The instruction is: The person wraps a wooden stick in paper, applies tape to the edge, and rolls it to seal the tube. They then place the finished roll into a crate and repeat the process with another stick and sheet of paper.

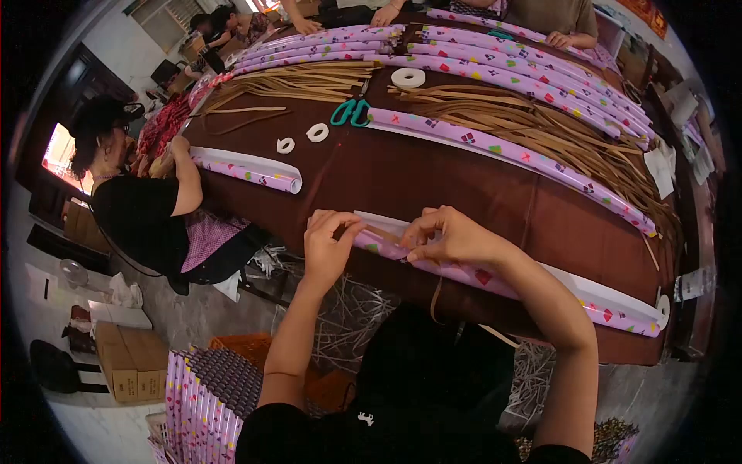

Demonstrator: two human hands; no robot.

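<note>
A purple patterned paper roll [495,280] lies along the near table edge, with its white inner side [576,286] partly turned up. Thumb and fingers of my left hand [331,241] pinch together at the roll's left end, where a thin brown strip [384,235] starts. My right hand [452,236] is closed on the same strip a little further right, pressing at the roll. A loose length of brown strip hangs below the right hand over the table edge. The exact fingertip contact is partly hidden.
Teal scissors [352,113] and white tape rolls [318,133] lie on the brown table [348,178]. Brown strips [510,120] and more purple rolls [525,69] lie beyond. A co-worker [135,209] handles another roll at left; finished rolls [205,394] stand below.
</note>
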